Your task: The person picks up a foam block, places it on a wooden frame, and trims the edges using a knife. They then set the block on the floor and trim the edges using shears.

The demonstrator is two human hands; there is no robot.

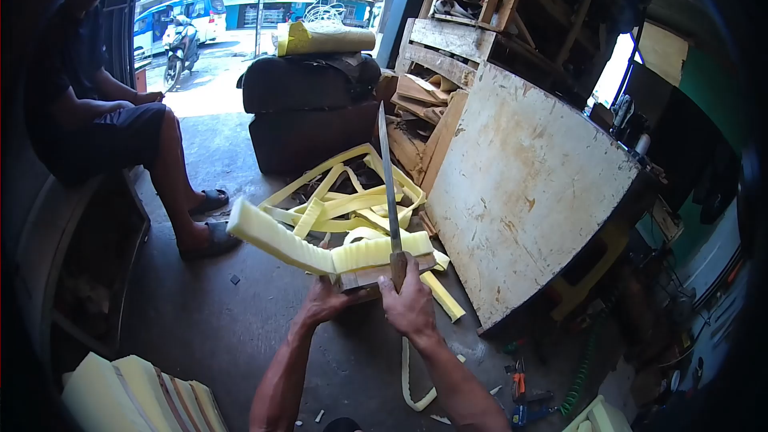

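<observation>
My right hand (pixel 410 304) is closed round the wooden handle of a long knife (pixel 390 184), whose blade points up and away. My left hand (pixel 324 301) grips a padded board (pixel 376 274) from below at its left part. Yellow foam (pixel 380 251) lies along the top of this board, and a long foam flap (pixel 280 242) sticks out past its left end. The knife crosses in front of the foam near the right end. Behind the board, a loose heap of yellow foam strips (pixel 352 202) lies on the floor.
A seated person (pixel 104 112) is at the left. Dark cushioned blocks (pixel 308 104) stand ahead, with a yellow roll (pixel 326 38) on top. A large pale board (pixel 524 184) leans at the right. Foam-covered pieces (pixel 140 396) lie at the lower left, and pliers (pixel 519 382) at the lower right.
</observation>
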